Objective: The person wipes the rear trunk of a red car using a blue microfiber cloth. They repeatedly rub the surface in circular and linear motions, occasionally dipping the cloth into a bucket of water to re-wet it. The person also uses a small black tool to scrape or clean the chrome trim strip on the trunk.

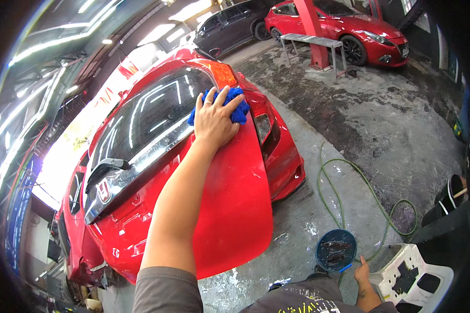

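My left hand [214, 119] presses a bunched blue microfiber cloth [240, 107] against the rear of a red car [230, 208]. Its fingers are spread over the cloth, beside the tailgate's rear window [146, 107] and just under the orange tail light [220, 73]. The car's surface looks wet and glossy. Low on the right, my right hand [361, 272] hangs by my side with its fingers curled. A small blue piece [345, 268] shows at its fingertips; what it belongs to is unclear.
A dark round bucket [321, 256] of water stands on the wet floor near my feet. A green hose [360, 172] loops behind it. A white panel [415, 279] is at lower right. Farther off are a grey bench [318, 40], a red pillar [314, 31] and another red car [371, 36].
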Tool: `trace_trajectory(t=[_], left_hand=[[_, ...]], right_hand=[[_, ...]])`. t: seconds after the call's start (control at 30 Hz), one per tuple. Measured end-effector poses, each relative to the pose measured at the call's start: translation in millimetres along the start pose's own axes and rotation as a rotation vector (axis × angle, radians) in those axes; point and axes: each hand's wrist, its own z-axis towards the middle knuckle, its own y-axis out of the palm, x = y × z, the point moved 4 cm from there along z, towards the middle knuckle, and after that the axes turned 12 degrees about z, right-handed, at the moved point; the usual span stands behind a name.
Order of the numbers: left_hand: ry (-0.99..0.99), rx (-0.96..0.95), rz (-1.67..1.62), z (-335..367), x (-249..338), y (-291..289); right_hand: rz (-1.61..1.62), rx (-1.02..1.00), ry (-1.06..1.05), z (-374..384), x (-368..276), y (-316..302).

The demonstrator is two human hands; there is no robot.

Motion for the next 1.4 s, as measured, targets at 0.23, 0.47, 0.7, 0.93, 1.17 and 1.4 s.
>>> trace_trajectory(t=[0.23,0.47,0.7,0.93,1.17,1.4], left_hand=[[0.018,-0.065,-0.069,-19.8,29.8,2.2],[0.079,-0.012,-0.313,-127.4,102.7,-39.1],[0.239,-0.114,-0.358,-244.4,72.5,-82.9],[0.09,-0.007,-0.264,-308.1,-14.6,-87.4],[-0.184,0.172,-0.209,-193.3,-48.9,-58.9],[-0.384,0.287,-0.317,-184.5,-65.8,-32.4]], right_hand=[[-0.11,-0.197,0.025,21.0,-8.1,-0.4],[-0.146,-0.24,-0.066,71.6,-54.2,16.8],[0.349,-0.314,-0.03,72.6,-179.6,76.3],[0.943,-0.564,-0.489,-42.8,-522.5,83.5],[-0.231,0.096,-1.43,-105.0,-667.3,114.8],[-0.424,0.004,-1.396,-160.4,-600.9,115.3]])
